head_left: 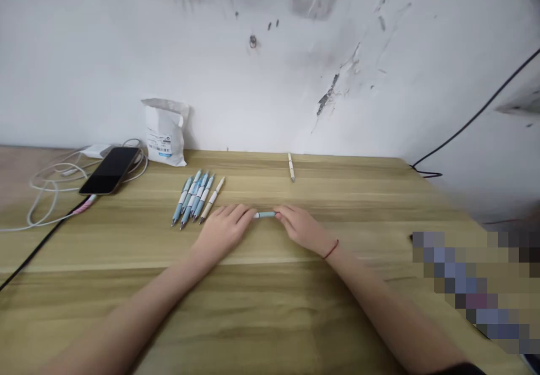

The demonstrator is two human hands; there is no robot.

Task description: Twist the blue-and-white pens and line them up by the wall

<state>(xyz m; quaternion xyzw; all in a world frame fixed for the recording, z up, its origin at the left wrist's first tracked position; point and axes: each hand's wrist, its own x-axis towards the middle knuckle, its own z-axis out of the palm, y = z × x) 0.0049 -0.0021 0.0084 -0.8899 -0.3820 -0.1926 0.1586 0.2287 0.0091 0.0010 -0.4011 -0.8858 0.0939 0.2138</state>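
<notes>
A light blue-green pen (266, 215) lies crosswise between my two hands, just above or on the wooden table. My left hand (228, 226) is closed around its white end, and the fingers cover that part. At the other end, my right hand (301, 227) pinches the tip, which the fingertips mostly hide. Left of my left hand lies a group of several blue pens (192, 198), side by side with their tips toward me. A cream and white pen (213, 199) rests at the right side of that group.
Near the wall, a single cream pen (291, 167) lies alone. A white plastic packet (164, 133) stands at the back left, beside a black phone (110, 170) and tangled white cables (54, 186). A pixelated area covers something at the table's right edge.
</notes>
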